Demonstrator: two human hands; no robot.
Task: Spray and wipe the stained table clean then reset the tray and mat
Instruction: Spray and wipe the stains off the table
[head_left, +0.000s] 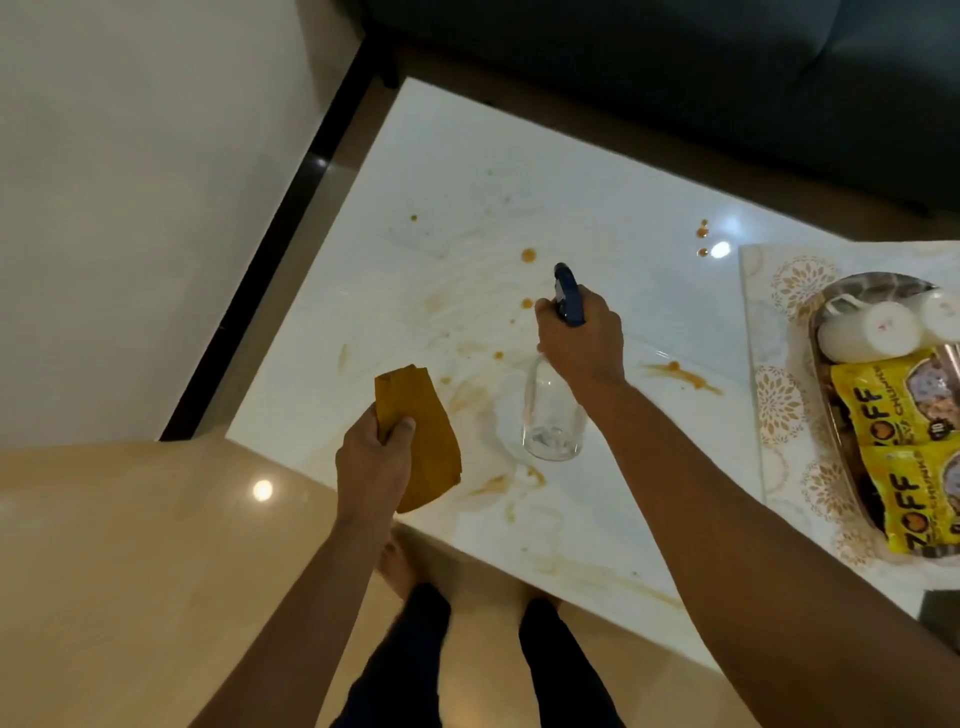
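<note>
Lit warmly and rather dimly from overhead. Small round glare spots on the glossy bench (571, 171) near its far right part and on the polished floor (156, 519) at lower left, plus a faint one on the dark strip beside the bench. Soft, weak shadows only. Strong wide-angle bending toward the edges, with straight bench sides bowed. Mild softness and compression smear throughout; tray (826, 332) at the right edge slightly blurred, packet lettering still legible. Sofa (675, 78) at top sunk in murky darkness, little detail.
</note>
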